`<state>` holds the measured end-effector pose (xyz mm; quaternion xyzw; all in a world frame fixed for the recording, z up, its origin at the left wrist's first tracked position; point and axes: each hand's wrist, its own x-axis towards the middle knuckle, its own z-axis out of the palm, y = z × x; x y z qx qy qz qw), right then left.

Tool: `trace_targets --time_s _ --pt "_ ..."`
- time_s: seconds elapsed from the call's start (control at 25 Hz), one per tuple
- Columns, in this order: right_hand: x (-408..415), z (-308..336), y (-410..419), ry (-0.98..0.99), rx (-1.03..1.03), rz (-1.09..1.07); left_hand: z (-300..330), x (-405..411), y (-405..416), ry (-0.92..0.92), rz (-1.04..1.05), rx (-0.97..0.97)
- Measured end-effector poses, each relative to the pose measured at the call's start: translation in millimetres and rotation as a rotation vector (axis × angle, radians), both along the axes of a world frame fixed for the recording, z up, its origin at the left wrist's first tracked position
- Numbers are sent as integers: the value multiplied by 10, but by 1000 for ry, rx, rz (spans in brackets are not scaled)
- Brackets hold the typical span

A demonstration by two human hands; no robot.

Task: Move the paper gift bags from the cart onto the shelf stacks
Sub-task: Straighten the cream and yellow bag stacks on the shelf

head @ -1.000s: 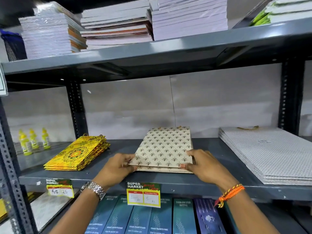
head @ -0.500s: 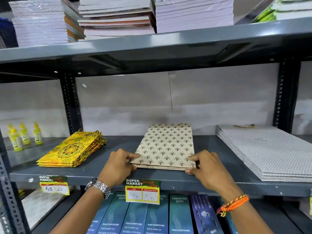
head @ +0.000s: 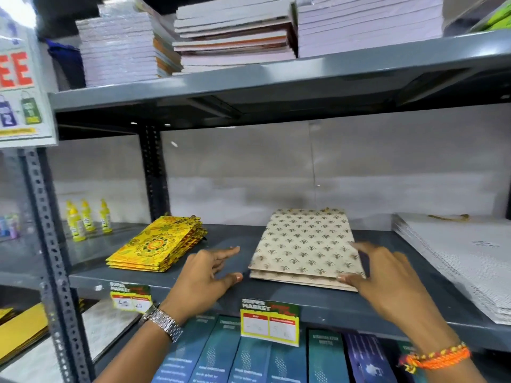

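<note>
The flat stack of cream paper gift bags (head: 305, 248), printed with small brown bee-like motifs, lies on the grey metal shelf (head: 235, 283) in front of me, its cord handles at the far end. My right hand (head: 384, 275) rests against the stack's near right corner, fingers spread and thumb at the lower edge; it seems to touch rather than grip, though motion blur makes that hard to judge. My left hand (head: 206, 275) hangs open and empty just left of the stack, apart from it, fingers loosely fanned above the shelf. Further left sits a fanned pile of glossy yellow floral bags (head: 159, 244). To the right lies a broad, flat stack of white dotted bags (head: 456, 252).
</note>
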<state>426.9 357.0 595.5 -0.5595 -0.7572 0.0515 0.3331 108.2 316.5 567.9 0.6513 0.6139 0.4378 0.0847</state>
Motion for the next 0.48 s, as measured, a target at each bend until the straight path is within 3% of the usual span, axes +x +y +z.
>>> trace_targets --time_s 0.08,0.16,0.32,0.48 --pt "-342 90 -66 3 184 24 8 -455 -209 -6 86 70" --pt "-823 87 -118 77 225 162 42 -947 -390 6 228 75" --pt "-2106 70 -135 127 -30 547 145 -1892 -658 21 426 -87" --pt "-2958 -3 14 109 -125 614 154 -2334 -520 -94 343 -266"
